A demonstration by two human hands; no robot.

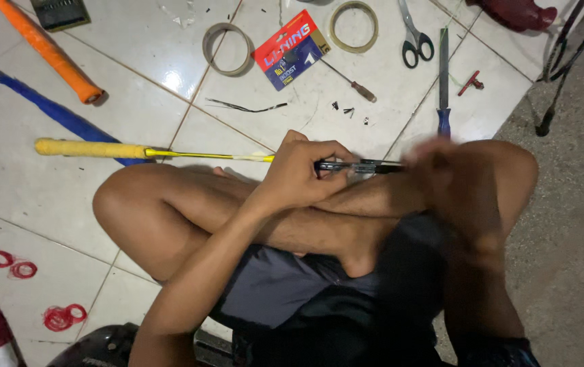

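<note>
I sit cross-legged on a tiled floor with a badminton racket [190, 154] lying across my legs; it has a yellow grip at the left and a thin yellow-and-black shaft. My left hand [302, 170] is closed around the dark part of the shaft near its middle. My right hand [441, 170] is blurred by motion at the right end of the shaft, over my right knee. Whether it grips the shaft is unclear.
On the tiles ahead lie two tape rolls [227, 49], a red-and-blue packet [290, 49], a small screwdriver [353, 83], scissors [414, 37], and a blue-handled file [443, 81]. Orange [50, 51] and blue [47, 109] racket handles lie left. Red string coils [64, 316] sit lower left.
</note>
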